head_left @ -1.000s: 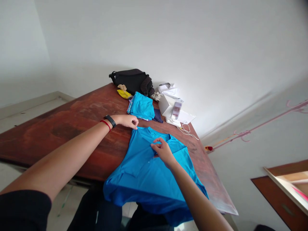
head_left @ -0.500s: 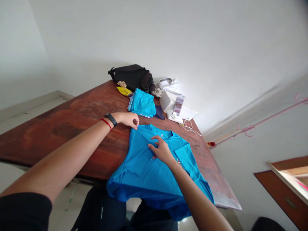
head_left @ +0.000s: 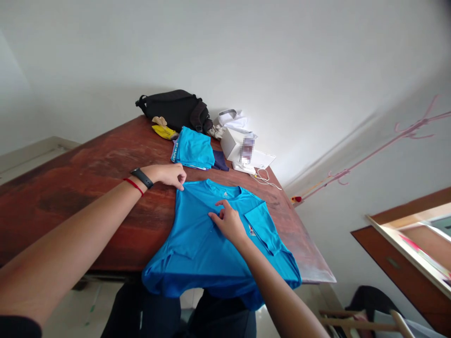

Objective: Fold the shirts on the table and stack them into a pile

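A blue T-shirt [head_left: 211,256] lies spread on the wooden table, its collar facing away from me and its lower part hanging over the near edge. The sleeve on the right is folded in over the body. At the shirt's left shoulder, my left hand [head_left: 171,176] is closed, thumb and fingertips pinched on the cloth. My right hand [head_left: 229,220] is over the middle of the chest, thumb and forefinger apart, with no cloth visible between them. Whether its lower fingers touch the fabric I cannot tell.
Beyond the shirt is a stack of folded blue clothes [head_left: 194,148]. A black backpack [head_left: 172,109], a yellow cloth [head_left: 164,132], a white box [head_left: 230,144] and a white cable [head_left: 266,177] are at the back of the wooden table [head_left: 105,188]. A pink rack [head_left: 380,149] stands right.
The view has swung to the right, so the table and everything on it sit further left. Both hands keep nearly the same places on the shirt.
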`<state>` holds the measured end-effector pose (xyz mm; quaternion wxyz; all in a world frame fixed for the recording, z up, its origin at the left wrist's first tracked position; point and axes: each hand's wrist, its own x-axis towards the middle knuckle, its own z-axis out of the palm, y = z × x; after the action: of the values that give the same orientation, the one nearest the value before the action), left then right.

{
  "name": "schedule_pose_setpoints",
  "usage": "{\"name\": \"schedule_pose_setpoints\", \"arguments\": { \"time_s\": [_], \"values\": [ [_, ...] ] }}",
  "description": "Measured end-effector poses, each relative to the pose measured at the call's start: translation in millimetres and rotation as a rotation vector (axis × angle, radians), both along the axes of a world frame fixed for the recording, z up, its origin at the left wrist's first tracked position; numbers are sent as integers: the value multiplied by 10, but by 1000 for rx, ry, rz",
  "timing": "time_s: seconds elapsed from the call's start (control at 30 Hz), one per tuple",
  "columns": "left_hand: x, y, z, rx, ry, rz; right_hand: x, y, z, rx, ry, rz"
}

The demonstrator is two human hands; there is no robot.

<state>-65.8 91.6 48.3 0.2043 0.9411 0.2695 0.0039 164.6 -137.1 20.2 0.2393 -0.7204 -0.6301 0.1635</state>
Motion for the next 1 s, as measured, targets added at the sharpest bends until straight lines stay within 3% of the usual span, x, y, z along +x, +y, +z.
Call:
{"name": "schedule_pose_setpoints", "arguments": {
  "time_s": [0.13, 0.2, 0.3, 0.47, 0.67, 0.9, 1.0],
  "values": [
    [-2, -33, 27, -3, 10, 17, -18, -78, -41, 35, -83, -100],
    [-4, -63, 44, 4, 9, 17, -39, -180, -18, 31, -105, -87],
    [-1, -91, 59, 9, 9, 21, -77, -410, 22, 10, -101, 26],
    [26, -93, 72, 21, 8, 20, -98, -710, -37, 192, -228, 221],
    [22, -124, 106, 42, -16, 31, -43, -713, -158, 69, -296, 198],
    [-8, -202, 71, 60, -43, 61, -64, -720, -171, 66, -315, 147],
    [-10, -224, 138, 75, -49, 75, -68, -726, -169, 62, -325, 139]
  ]
}}
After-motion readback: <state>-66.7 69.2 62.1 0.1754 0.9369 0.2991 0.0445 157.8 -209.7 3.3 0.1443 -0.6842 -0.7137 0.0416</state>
